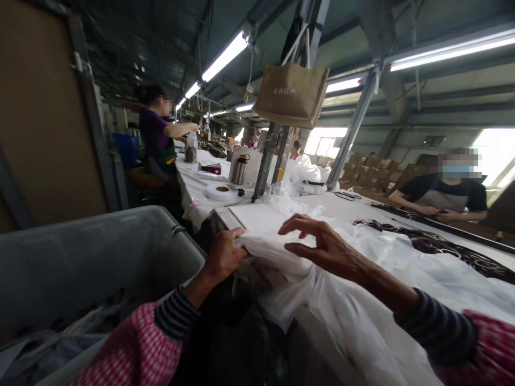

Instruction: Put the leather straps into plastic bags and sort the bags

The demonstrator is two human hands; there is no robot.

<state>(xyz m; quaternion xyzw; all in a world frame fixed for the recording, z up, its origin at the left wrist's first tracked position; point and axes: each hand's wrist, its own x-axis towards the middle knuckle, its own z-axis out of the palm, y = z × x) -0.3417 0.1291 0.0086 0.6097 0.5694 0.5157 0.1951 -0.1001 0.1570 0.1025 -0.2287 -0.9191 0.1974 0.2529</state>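
My left hand (pixel 226 254) pinches the edge of a stack of thin, whitish plastic bags (pixel 277 253) at the near corner of the table. Just above the same stack, my right hand (pixel 317 241) hovers with its fingers apart and curved, holding nothing. Loose white plastic sheeting (pixel 341 321) hangs from the table edge below my right forearm. What the bags might contain cannot be made out.
A grey bin (pixel 161 230) with wrapped items stands at left. Behind the table corner are a tape roll (pixel 220 192), a steel bottle (pixel 240 170) and a post (pixel 269 161) with a hanging tote bag (pixel 293 96). Dark straps (pixel 446 249) lie at right; co-workers (pixel 453 187) sit nearby.
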